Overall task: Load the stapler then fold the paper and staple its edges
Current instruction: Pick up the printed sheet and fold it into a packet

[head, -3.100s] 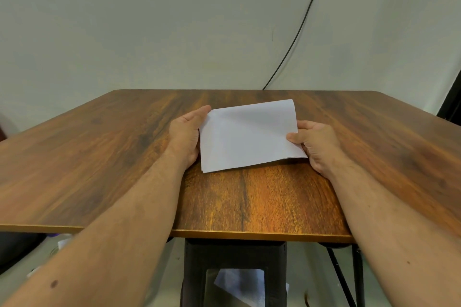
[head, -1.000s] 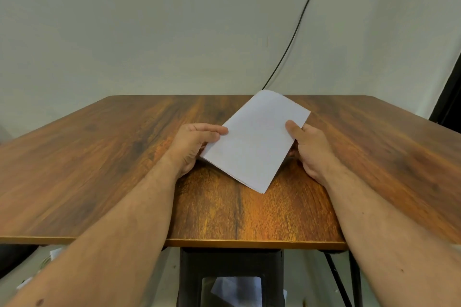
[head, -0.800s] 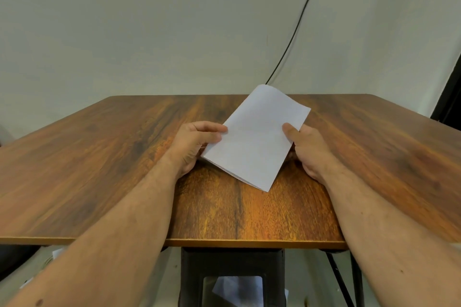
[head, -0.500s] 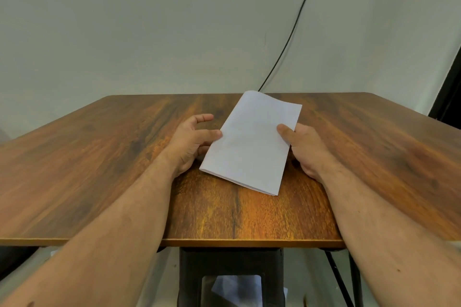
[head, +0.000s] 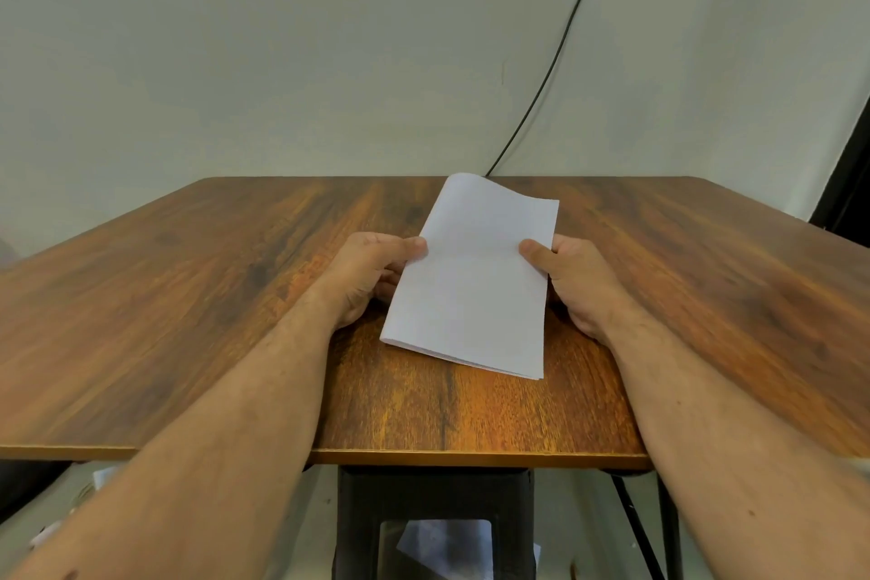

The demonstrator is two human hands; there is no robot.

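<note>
While gripped: one paper (head: 475,283), two hands.

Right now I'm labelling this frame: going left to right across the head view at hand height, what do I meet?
bare table → left hand → folded paper → right hand → more table.

One folded white paper (head: 475,283), layered edges showing at its near end, over the table's near edge; one wooden table (head: 188,297); two hands, left hand (head: 369,278) and right hand (head: 576,280), at the paper's side edges; one black cable (head: 555,57) behind the table's far edge
</note>
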